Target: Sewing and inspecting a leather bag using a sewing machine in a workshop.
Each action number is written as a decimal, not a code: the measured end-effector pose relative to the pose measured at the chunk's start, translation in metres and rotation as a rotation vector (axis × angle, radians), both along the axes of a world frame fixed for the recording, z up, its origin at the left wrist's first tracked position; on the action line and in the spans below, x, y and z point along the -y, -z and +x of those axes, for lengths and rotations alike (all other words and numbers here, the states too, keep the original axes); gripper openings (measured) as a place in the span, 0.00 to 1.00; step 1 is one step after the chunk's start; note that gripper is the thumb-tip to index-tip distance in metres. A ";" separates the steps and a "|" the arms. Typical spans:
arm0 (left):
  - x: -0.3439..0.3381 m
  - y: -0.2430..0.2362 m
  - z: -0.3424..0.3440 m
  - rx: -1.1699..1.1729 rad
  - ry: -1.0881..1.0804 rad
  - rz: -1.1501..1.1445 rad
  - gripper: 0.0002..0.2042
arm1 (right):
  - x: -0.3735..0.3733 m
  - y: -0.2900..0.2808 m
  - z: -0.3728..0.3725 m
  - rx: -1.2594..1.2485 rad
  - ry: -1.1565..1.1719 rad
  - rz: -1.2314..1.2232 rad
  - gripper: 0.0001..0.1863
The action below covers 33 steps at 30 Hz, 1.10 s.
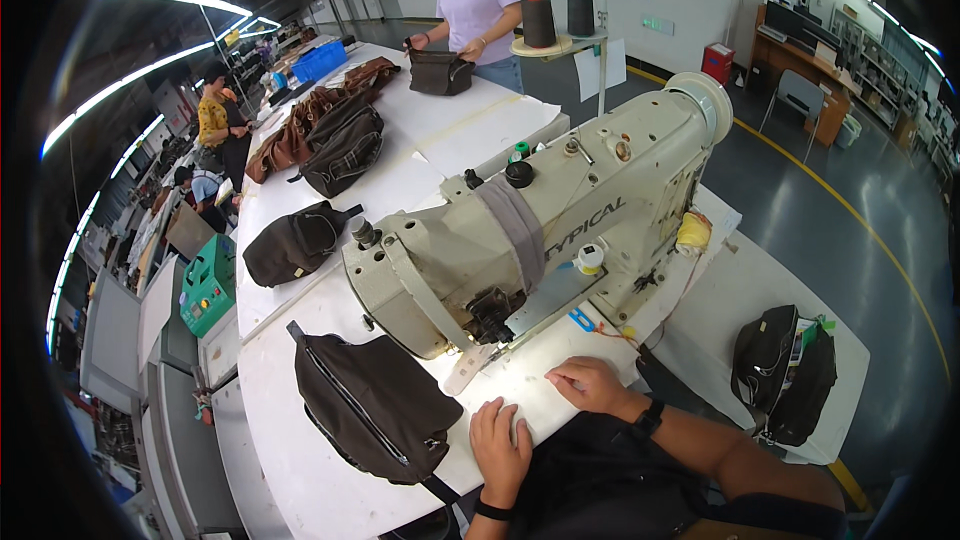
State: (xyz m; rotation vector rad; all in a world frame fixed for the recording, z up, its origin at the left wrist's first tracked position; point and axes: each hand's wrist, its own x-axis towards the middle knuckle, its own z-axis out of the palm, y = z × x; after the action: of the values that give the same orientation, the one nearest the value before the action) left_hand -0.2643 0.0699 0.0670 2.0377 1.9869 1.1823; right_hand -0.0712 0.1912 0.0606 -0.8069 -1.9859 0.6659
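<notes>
My left hand [500,445] lies on the white table with its fingers stretched out, holding nothing. Just left of it, a dark brown waist bag [375,405] rests on the tabletop, its long zipper facing up and a strap trailing off the near edge. My right hand [592,386] rests on the table's near edge, fingers curled in, with nothing visible in them. Beyond both hands stands a cream sewing machine [540,220] with a grey cloth band round its arm. A light-coloured flat piece [468,370] lies under its needle area, in front of the lamp's glow.
A second dark bag [295,243] and a pile of brown bags [340,140] lie farther along the table. Across it, a person [480,15] handles another bag [440,72]. Two thread cones [538,22] stand behind the machine. More dark bags [785,372] sit on a side table at right.
</notes>
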 end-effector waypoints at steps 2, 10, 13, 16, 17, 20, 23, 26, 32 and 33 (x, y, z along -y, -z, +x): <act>-0.001 0.000 0.000 -0.008 0.000 0.006 0.13 | 0.000 0.001 -0.001 -0.016 -0.001 0.004 0.03; -0.004 0.001 0.002 -0.027 -0.017 0.026 0.13 | -0.004 0.001 -0.001 -0.044 -0.017 -0.008 0.03; -0.006 0.002 0.002 -0.035 -0.013 0.035 0.13 | -0.003 -0.001 0.000 -0.049 -0.013 -0.025 0.03; -0.005 0.003 0.004 -0.042 -0.016 0.045 0.13 | -0.002 -0.004 0.000 -0.074 -0.007 -0.007 0.03; -0.004 0.003 0.005 -0.045 -0.016 0.054 0.13 | 0.000 -0.004 0.000 -0.078 -0.014 -0.008 0.03; -0.001 0.004 0.008 -0.045 -0.019 0.050 0.12 | 0.002 0.000 0.002 -0.100 -0.021 0.009 0.03; 0.004 0.003 0.009 -0.053 -0.024 0.055 0.12 | 0.006 0.003 0.004 -0.102 -0.037 -0.011 0.04; 0.010 0.005 0.010 -0.057 -0.043 0.060 0.12 | 0.008 0.009 0.002 -0.076 -0.052 -0.061 0.04; -0.003 0.008 0.001 -0.008 -0.008 0.093 0.13 | -0.001 0.012 0.002 -0.057 -0.031 -0.179 0.06; 0.001 0.004 0.005 0.070 -0.036 0.060 0.15 | -0.004 0.008 0.004 -0.042 -0.035 -0.157 0.07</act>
State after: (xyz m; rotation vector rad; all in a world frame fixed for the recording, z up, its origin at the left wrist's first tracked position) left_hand -0.2592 0.0685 0.0634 1.9668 1.9873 1.3168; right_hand -0.0670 0.1957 0.0523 -0.8460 -1.9313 0.8612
